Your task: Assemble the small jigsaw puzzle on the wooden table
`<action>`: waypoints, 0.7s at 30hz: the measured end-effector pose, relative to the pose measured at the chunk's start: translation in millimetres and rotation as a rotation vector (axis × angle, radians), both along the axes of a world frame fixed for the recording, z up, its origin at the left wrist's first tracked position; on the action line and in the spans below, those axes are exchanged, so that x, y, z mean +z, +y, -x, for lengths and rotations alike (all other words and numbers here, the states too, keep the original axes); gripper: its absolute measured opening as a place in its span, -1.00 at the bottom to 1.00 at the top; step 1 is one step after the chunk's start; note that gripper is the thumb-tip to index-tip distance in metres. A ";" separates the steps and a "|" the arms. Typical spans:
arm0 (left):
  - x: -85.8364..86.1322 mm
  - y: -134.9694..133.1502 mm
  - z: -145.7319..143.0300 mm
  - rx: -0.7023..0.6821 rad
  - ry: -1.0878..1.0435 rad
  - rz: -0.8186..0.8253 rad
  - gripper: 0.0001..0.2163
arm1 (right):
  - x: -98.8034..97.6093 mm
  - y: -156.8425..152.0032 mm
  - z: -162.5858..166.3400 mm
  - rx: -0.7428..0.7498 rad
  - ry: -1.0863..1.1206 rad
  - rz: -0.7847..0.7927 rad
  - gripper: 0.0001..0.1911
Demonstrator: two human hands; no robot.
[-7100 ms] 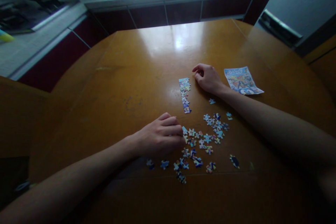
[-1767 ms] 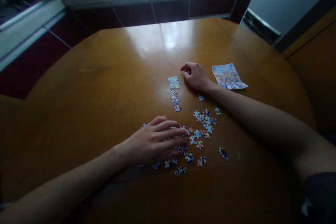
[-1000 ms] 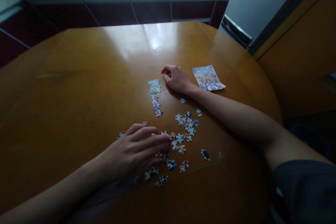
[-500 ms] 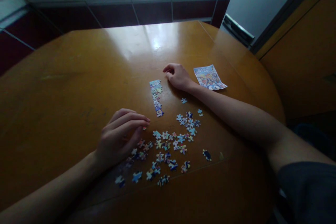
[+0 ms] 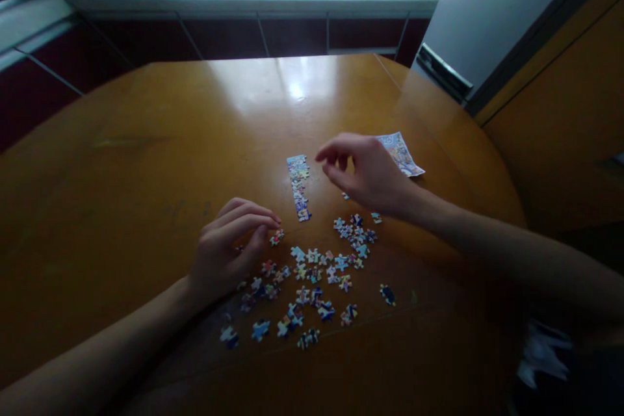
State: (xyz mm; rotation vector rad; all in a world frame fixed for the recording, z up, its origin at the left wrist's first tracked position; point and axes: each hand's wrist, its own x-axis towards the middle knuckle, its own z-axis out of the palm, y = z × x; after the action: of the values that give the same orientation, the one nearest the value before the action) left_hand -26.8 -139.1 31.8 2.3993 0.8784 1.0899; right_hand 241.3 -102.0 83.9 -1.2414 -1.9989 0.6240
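Lettering ran along the top of the printed picture sheet (image 5: pixel 403 155), partly hidden behind the right hand (image 5: pixel 320 163) and too small to be read; the colourful artwork beneath it was likewise half covered by the knuckles. Right index finger and thumb were curled toward each other, their tips slightly apart, the other fingers bent in behind them. Just left of those tips lay the joined jigsaw strip (image 5: pixel 298 187), lengthwise away from the person, its jagged edge facing the right fingers and its near end beyond and to the right of the left fingertips. Fingers of the left hand (image 5: pixel 272 226) were stretched out side by side, the thumb a little below them; one reddish jigsaw piece (image 5: pixel 277 237) sat right at their tips, though whether they touched it could not be told. Loose jigsaw pieces (image 5: pixel 341 262) were scattered over the wooden table (image 5: pixel 195 143), to the right of the left fingers and nearer the person than the right ones. A dark jigsaw piece (image 5: pixel 387 294) rested apart, nearer the person than the right hand.
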 end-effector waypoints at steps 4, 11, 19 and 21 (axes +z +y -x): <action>0.3 -0.5 -2.0 -0.020 -0.009 -0.014 -0.86 | -14.4 -75.3 -17.9 0.184 -0.170 0.104 -0.78; 0.0 -0.7 -3.3 -0.032 -0.032 -0.027 -0.85 | -43.7 -111.3 -31.3 0.209 -0.444 0.126 -0.83; 0.5 -1.8 -3.8 -0.031 -0.056 -0.027 -0.84 | -43.1 -107.0 -23.3 0.199 -0.522 0.078 -0.84; 0.7 -2.1 -4.1 -0.023 -0.056 -0.018 -0.84 | -43.4 -106.9 -22.2 0.197 -0.529 0.078 -0.82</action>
State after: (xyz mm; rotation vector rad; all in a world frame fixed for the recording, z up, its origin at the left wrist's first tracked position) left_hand -22.7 -141.3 32.5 2.3752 0.8232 1.1558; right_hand 263.4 -208.9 40.5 -1.3694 -2.5780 0.5034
